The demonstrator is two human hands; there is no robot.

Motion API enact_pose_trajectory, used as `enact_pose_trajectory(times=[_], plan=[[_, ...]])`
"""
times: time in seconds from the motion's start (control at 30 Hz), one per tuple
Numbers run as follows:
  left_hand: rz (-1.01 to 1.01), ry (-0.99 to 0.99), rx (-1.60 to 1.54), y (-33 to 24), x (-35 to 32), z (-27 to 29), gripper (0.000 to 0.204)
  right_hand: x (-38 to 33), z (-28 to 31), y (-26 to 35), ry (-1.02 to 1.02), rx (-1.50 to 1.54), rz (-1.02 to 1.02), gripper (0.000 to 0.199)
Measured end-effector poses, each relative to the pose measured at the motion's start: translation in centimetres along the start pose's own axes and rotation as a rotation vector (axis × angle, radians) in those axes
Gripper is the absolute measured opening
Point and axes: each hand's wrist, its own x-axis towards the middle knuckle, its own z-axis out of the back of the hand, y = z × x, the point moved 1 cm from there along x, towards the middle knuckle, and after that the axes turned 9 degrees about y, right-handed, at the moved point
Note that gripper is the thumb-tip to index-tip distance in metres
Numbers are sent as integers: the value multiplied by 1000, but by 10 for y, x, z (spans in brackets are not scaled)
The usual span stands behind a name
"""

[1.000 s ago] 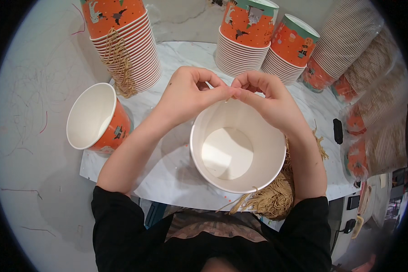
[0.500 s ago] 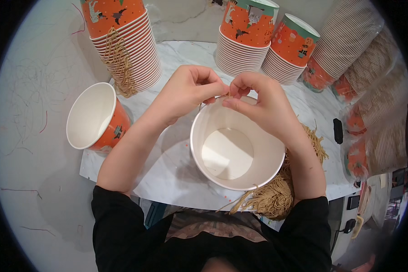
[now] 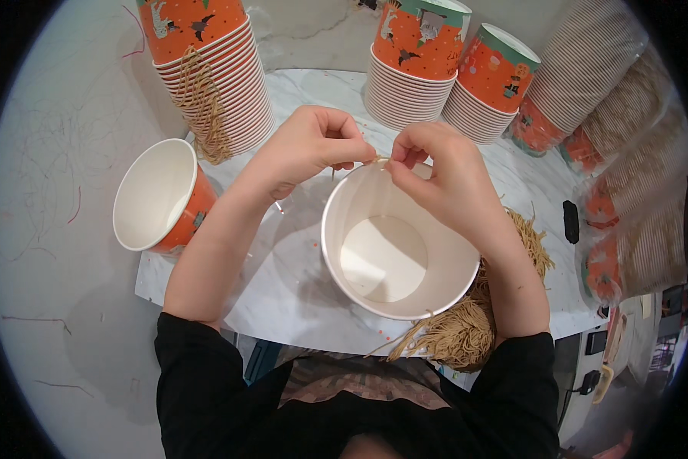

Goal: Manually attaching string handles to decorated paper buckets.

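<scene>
Over the far rim of a large white paper tub (image 3: 452, 249), both hands pinch a thin tan cord (image 3: 380, 159). My left hand (image 3: 317, 145) is closed on one part of it, thumb against forefinger. A little to the right, my right hand (image 3: 445, 172) grips another part between thumb and fingertips. A short length of cord runs between them, and a tail hangs below the left fingers. The tub stands upright with its open mouth toward me. Beside it, partly under my right forearm, lies a bundle of tan cords (image 3: 460, 333).
At left, an orange printed paper tub (image 3: 185, 222) leans with its mouth showing. Behind it rises a tall stack of tubs (image 3: 240, 92), cords draped down its side. Two more stacks (image 3: 409, 92) stand at the back. Bagged tub stacks (image 3: 588, 69) line the right side.
My left hand has shifted slightly left and away from my right hand. The fingertips are farther apart, with more cord showing between them.
</scene>
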Motion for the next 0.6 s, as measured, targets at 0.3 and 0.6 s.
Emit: enact_pose_trajectory(times=[0.3,0.6], plan=[[6,-19,-10,-1,0,5,10,-1,1,0,14,-3,8,10],[104,-7,-64,-5,1,0,21,-1,1,2,34,33,15,9]])
